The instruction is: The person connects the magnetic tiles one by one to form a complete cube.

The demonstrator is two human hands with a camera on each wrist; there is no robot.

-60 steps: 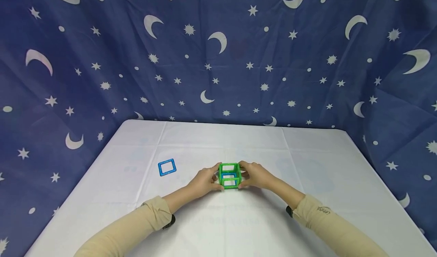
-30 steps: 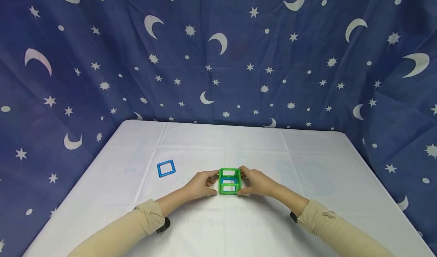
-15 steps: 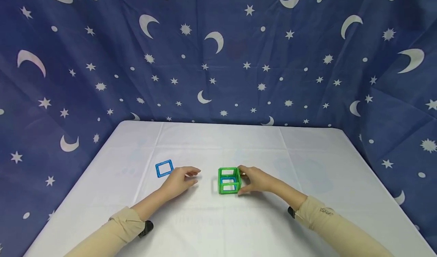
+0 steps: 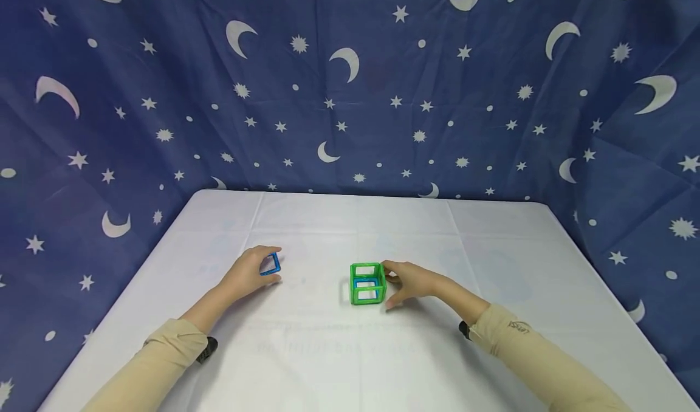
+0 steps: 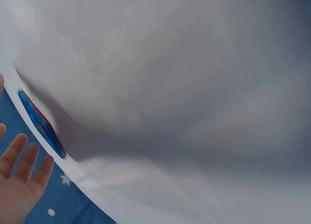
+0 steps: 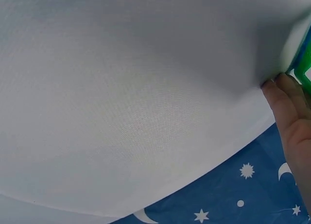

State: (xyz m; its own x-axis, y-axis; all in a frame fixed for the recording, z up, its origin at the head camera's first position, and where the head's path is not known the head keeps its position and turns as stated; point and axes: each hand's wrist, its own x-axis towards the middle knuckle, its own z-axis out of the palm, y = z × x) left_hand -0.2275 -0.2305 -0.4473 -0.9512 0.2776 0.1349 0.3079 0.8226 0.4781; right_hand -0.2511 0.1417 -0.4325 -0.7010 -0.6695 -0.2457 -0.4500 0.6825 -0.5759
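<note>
My left hand (image 4: 247, 273) is spread around a blue square magnetic tile (image 4: 277, 262) on the left of the table, its left part hidden by the hand. The left wrist view has the tile (image 5: 41, 124) lying flat on the white cloth, the fingers straight and not curled round it. Right of centre stands a cube of green open-frame magnetic tiles (image 4: 368, 288) with a blue square at its bottom. Close against the cube's right side is my right hand (image 4: 412, 280), fingertips at its far corner, thumb apart from it. In the right wrist view these fingers reach down to the cloth.
A white cloth covers the table (image 4: 328, 351). Behind it and along the sides hangs a dark blue curtain (image 4: 383, 144) with moons and stars. A stretch of cloth separates the blue tile from the cube.
My left hand has let go of the green cube and moved left to the blue tile, now between thumb and fingers. My right hand stays beside the cube, its thumb slightly away.
</note>
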